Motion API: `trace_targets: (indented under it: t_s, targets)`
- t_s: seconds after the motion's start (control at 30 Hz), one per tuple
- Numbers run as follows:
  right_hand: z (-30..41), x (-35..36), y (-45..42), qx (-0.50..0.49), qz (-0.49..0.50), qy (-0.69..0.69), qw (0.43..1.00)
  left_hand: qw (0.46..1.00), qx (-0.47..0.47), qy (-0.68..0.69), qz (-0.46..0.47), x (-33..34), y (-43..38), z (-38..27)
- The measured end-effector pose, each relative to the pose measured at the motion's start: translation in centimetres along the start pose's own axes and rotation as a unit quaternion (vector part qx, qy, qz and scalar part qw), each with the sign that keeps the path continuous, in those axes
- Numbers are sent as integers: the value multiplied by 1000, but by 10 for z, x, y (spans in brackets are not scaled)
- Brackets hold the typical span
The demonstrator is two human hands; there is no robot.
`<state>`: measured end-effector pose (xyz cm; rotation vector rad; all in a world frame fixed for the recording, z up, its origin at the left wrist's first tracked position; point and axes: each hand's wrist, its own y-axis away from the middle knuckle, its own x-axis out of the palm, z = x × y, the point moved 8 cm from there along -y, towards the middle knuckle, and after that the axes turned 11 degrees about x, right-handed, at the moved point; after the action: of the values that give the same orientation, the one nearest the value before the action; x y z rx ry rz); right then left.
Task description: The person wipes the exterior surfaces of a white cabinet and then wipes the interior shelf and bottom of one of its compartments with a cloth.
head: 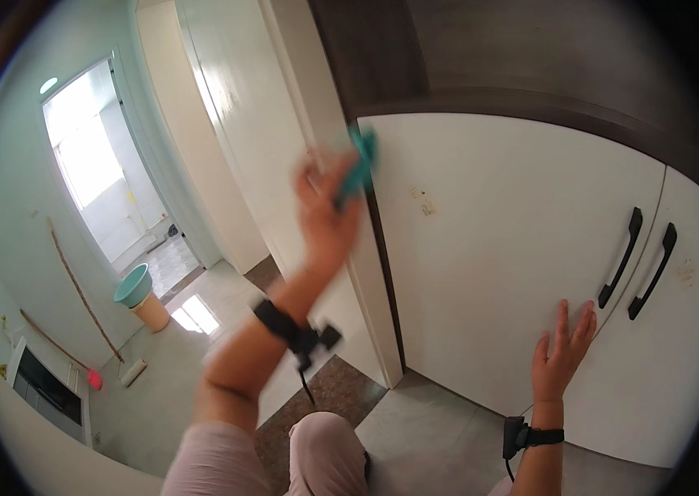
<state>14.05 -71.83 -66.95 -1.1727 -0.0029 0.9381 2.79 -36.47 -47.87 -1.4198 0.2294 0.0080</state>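
My left hand (331,211) is raised by the upper left edge of a white cabinet door (498,248), blurred, with a teal cloth (362,158) in its grip. The cloth is at the dark cabinet frame beside the door. Low on the cabinet front, my right hand (565,350) lies with its fingers spread, near the lower end of a black door handle (622,257); it holds nothing. A second black handle (653,271) is on the neighbouring door. Brownish marks (425,203) show on the left door, and fainter ones (686,271) on the right door.
A white door frame (362,291) stands left of the cabinet. Further left are a teal basin (133,285) on an orange bucket (153,313), a paint roller (133,373), a wooden pole (79,291) and a pink-headed tool (94,379). My knee (327,449) is below.
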Motion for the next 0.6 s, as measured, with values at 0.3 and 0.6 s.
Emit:
trace_targets:
  t_s: [0.3, 0.6]
  targets:
    - [13, 0, 3, 10, -32, -55, 998, 981, -27, -187, -51, -41, -154, 70]
    - [25, 3, 8, 24, 9, -75, 997, 992, -83, -96, -12, 1, 43, 46]
